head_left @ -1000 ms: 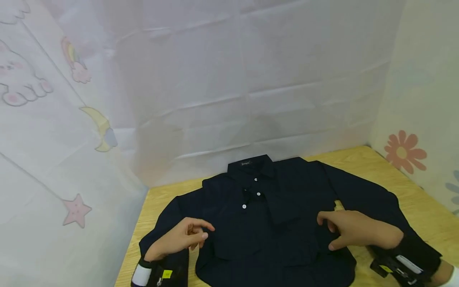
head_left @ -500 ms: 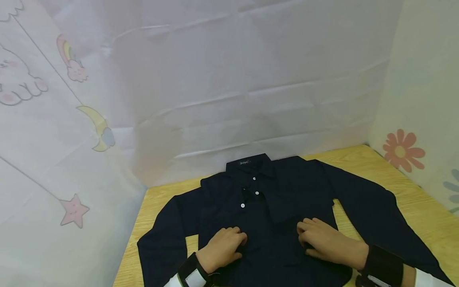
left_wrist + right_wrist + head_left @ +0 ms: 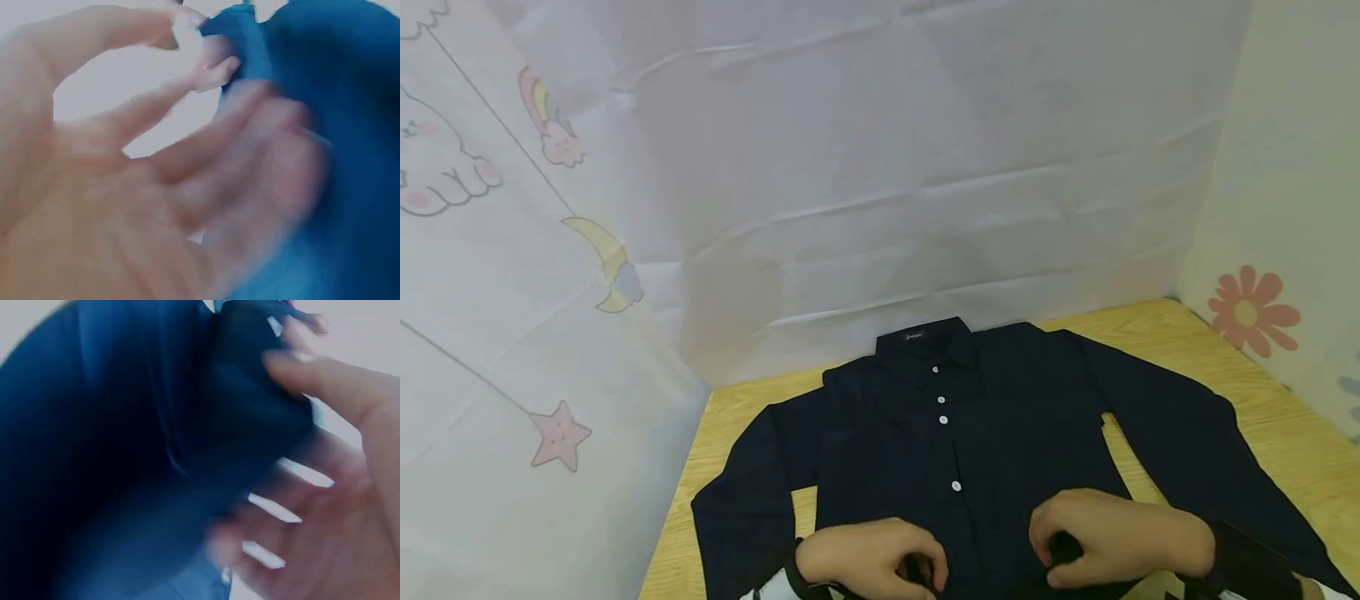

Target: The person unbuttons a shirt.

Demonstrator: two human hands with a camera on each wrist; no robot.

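Note:
A dark navy button-up shirt (image 3: 895, 458) lies spread on the table, collar away from me, with white buttons down its front. Over its lower front, my left hand (image 3: 872, 558) curls its fingers; in the left wrist view, thumb and forefinger pinch the cloth's edge (image 3: 247, 37), the other fingers blurred. To the right, my right hand (image 3: 1101, 537) bends thumb and fingers toward each other. The right wrist view has a fold of the shirt (image 3: 250, 406) between that thumb and the fingers. The shirt's bottom hem is out of the head view.
The wooden table (image 3: 756, 383) shows around the shirt. A white cloth backdrop (image 3: 925, 167) stands right behind the collar, and a printed cloth wall (image 3: 490, 333) stands at the left. Both shirt sleeves (image 3: 1195, 425) spread outward toward me.
Both hands came inward over the shirt, then down toward its lower front. The turned-back front flap now lies flatter, and more buttons show in a line.

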